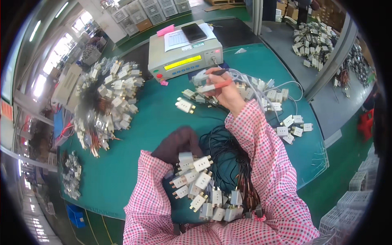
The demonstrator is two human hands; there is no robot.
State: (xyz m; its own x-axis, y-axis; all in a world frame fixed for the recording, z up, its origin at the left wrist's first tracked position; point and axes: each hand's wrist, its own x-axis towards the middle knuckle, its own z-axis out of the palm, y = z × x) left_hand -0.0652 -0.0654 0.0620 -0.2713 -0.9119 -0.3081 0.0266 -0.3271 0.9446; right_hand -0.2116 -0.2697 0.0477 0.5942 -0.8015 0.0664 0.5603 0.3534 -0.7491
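Right hand (pixel 230 96) holds red-handled (pixel 223 84) and black-handled (pixel 219 72) probes before the tester (pixel 183 62); gloved left hand (pixel 179 141) curls beside white connectors (pixel 201 180) at the table's (pixel 143 130) near side, grip unclear; black cables (pixel 218 149) might snag the right sleeve (pixel 265 143), dragging connectors.

print on yellow instrument display (pixel 183 62) and white paper sheet (pixel 173 42): too small to read.
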